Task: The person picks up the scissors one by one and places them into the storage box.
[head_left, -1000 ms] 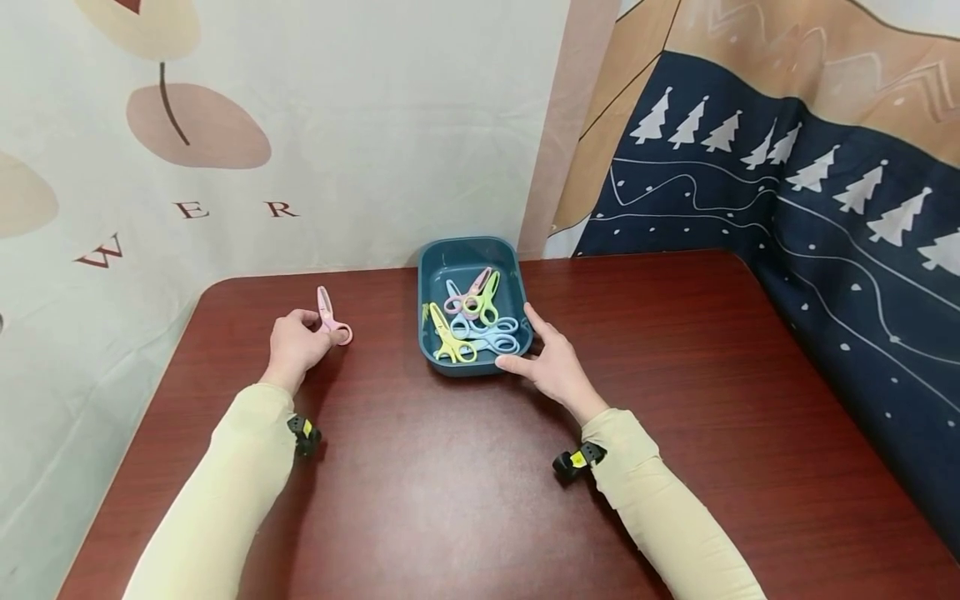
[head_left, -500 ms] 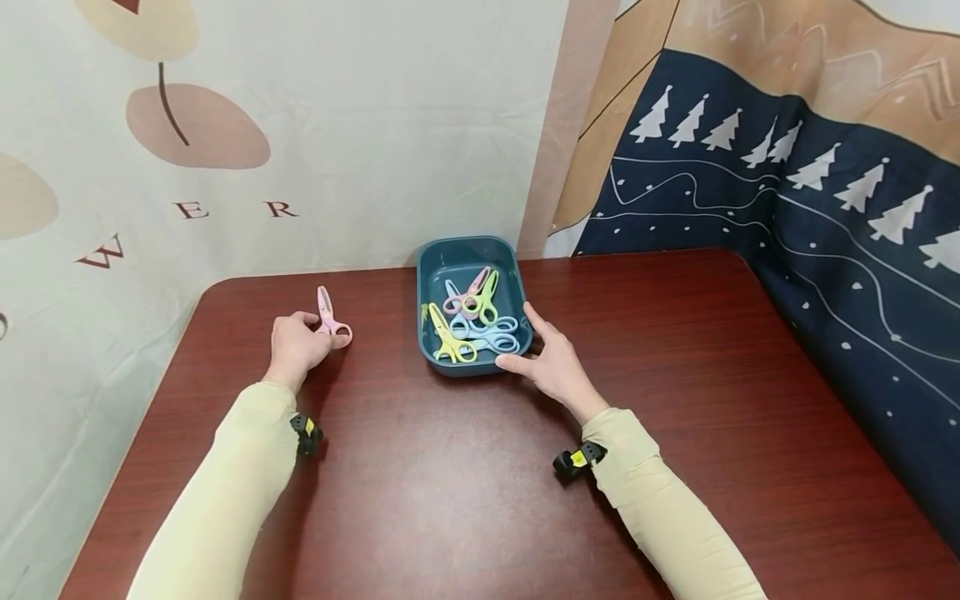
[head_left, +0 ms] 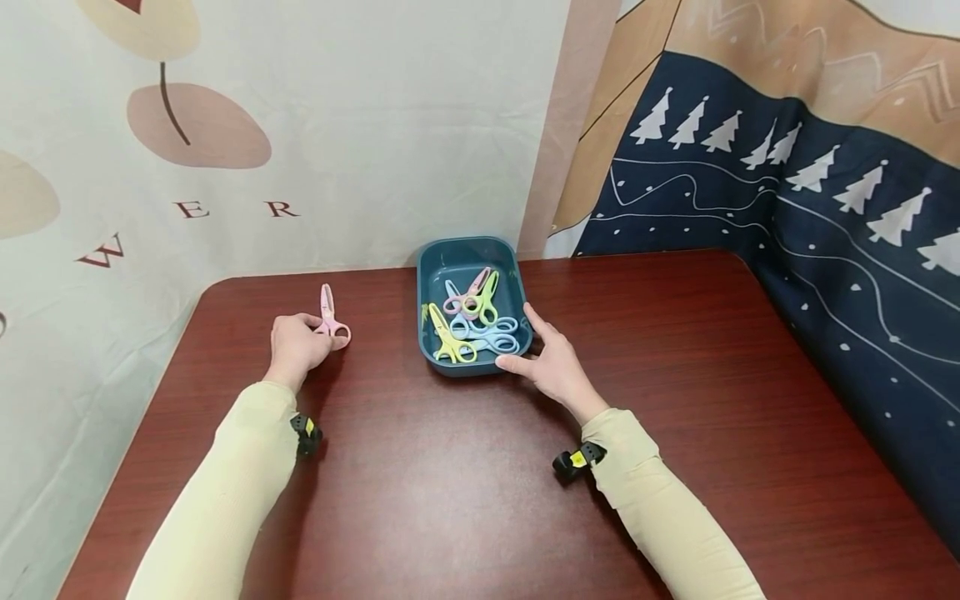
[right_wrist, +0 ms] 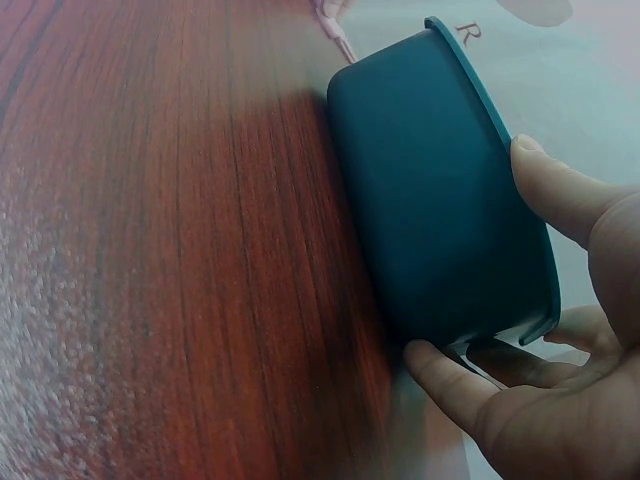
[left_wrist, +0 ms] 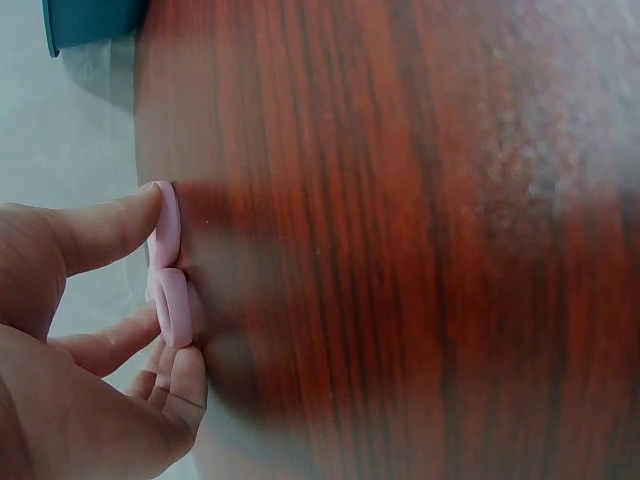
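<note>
Pink-handled scissors (head_left: 328,310) stand out from my left hand (head_left: 295,343) at the table's left, blades toward the wall. In the left wrist view, my thumb and fingertips pinch their pink handle loops (left_wrist: 176,305), close over the tabletop. My right hand (head_left: 557,364) grips the near right corner of a dark teal plastic bin (head_left: 468,250), thumb at its rim. The right wrist view has the other fingers along the bin's side (right_wrist: 440,190) and low edge. Inside lie several scissors: yellow scissors (head_left: 448,335), green scissors (head_left: 487,298), light blue scissors (head_left: 498,335) and another pink pair (head_left: 472,293).
The brown wooden table (head_left: 420,483) meets a pale printed wall cloth (head_left: 375,150) right behind the bin. A navy cloth with white trees (head_left: 697,183) hangs along the right side. Each wrist carries a small black camera (head_left: 577,460).
The pink scissors in my left hand have turned slightly, blade tips shifting a little to the right. My right hand and the bin have stayed put.
</note>
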The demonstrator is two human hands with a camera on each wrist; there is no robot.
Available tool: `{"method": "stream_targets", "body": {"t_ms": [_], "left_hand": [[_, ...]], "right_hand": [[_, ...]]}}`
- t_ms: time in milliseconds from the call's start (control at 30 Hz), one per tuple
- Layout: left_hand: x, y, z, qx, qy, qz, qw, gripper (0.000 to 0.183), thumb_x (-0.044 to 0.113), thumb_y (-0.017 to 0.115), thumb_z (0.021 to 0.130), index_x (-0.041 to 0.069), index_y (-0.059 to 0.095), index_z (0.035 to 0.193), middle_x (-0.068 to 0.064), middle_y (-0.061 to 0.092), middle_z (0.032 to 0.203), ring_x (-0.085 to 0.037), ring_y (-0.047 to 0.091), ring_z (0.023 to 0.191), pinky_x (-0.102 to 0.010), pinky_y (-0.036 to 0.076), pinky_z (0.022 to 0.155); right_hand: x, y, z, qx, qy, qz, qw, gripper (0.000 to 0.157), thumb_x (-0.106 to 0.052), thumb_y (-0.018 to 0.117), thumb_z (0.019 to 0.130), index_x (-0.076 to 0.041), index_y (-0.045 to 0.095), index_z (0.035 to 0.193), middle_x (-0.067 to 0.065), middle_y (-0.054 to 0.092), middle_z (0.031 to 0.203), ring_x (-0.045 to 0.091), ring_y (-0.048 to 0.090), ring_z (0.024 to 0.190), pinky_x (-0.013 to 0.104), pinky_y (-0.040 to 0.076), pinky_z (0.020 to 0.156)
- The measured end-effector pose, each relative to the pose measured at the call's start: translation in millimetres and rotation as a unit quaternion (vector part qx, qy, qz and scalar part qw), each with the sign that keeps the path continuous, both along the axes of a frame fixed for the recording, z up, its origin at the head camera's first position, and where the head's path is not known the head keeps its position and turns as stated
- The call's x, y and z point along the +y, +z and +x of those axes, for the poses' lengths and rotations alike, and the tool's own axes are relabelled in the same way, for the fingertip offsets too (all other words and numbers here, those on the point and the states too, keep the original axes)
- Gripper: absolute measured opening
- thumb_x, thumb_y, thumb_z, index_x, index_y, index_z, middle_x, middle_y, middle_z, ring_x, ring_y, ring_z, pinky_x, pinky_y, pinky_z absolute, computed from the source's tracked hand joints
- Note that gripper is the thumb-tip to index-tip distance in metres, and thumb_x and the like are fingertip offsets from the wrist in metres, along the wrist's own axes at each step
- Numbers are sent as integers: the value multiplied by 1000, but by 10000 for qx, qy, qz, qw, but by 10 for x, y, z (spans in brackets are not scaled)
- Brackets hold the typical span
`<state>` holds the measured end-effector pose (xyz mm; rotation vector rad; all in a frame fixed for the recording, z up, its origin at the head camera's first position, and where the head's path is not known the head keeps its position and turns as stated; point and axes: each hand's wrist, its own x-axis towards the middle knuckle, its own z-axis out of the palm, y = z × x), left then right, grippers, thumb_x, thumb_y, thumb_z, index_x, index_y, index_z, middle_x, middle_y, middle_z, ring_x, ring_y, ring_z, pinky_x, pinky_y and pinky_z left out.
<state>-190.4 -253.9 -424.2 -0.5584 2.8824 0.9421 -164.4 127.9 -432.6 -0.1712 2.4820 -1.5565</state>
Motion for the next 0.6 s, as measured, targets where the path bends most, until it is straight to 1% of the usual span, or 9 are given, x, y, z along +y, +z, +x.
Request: {"method": "stream_targets", "body": {"t_ms": [200,333,467,600], "left_hand": [[8,11,3,1,-28,-127,9999,53,28,82,85,-12,68,118,-33,58,119,-50,44,123,-53,39,109],[1,17,12,-44,-71,-100,9999,53,27,82,85,-13,68,117,-35,56,121,-52,40,127,-55,37,111],[-11,12,19,-3,-111,-69,9999,55,26,84,83,-11,63,118,-32,53,117,-50,41,123,-55,39,107],[-30,7,32,111,-160,21,9998,55,22,86,81,-8,58,118,-28,55,112,-44,47,111,-53,43,98]], "right_hand": [[-6,2,1,12,6,-34,10000,100,-25,86,87,-20,24,166,19,35,162,31,53,134,45,52,106],[-3,-1,5,-6,1,-54,10000,100,-25,86,87,-20,25,166,19,35,162,31,53,134,45,51,106],[-2,5,8,-3,-8,-50,10000,100,-26,86,87,-20,25,166,19,35,162,32,52,135,45,50,107],[-6,19,16,14,8,-44,10000,100,-26,86,87,-20,24,166,19,36,161,32,52,135,45,50,107]]}}
